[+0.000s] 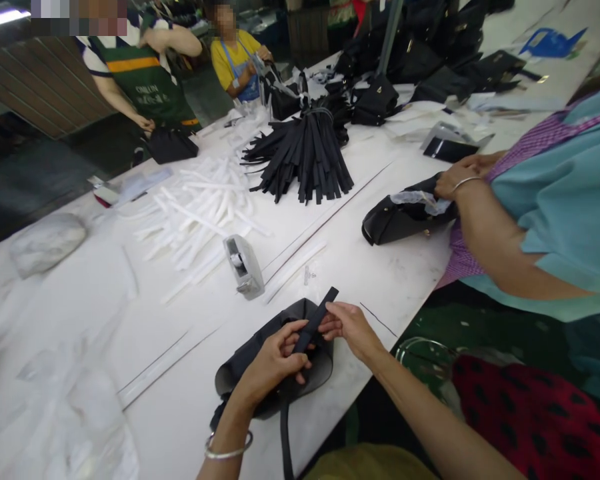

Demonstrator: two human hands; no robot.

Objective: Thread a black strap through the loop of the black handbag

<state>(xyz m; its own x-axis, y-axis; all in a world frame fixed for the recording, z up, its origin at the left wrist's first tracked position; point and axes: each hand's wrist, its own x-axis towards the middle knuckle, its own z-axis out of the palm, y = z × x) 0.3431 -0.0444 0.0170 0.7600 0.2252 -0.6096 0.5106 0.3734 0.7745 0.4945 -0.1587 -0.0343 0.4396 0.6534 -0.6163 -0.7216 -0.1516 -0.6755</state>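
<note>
A black strap (316,323) is held up between my two hands, over a black handbag (260,339) lying on the white table. My left hand (280,353) has its fingers closed round the strap's lower part. Higher up, my right hand (347,327) pinches the strap near its flat end. The strap's tail hangs past the bag and over the near table edge. Part of the bag is hidden behind my left hand and wrist.
A grey tape dispenser (244,267) stands just beyond the bag. Behind it lie white strips (200,213) and a bundle of black straps (305,150). At right, a co-worker's hands work on another black bag (405,210). Clear plastic (75,400) covers the left side.
</note>
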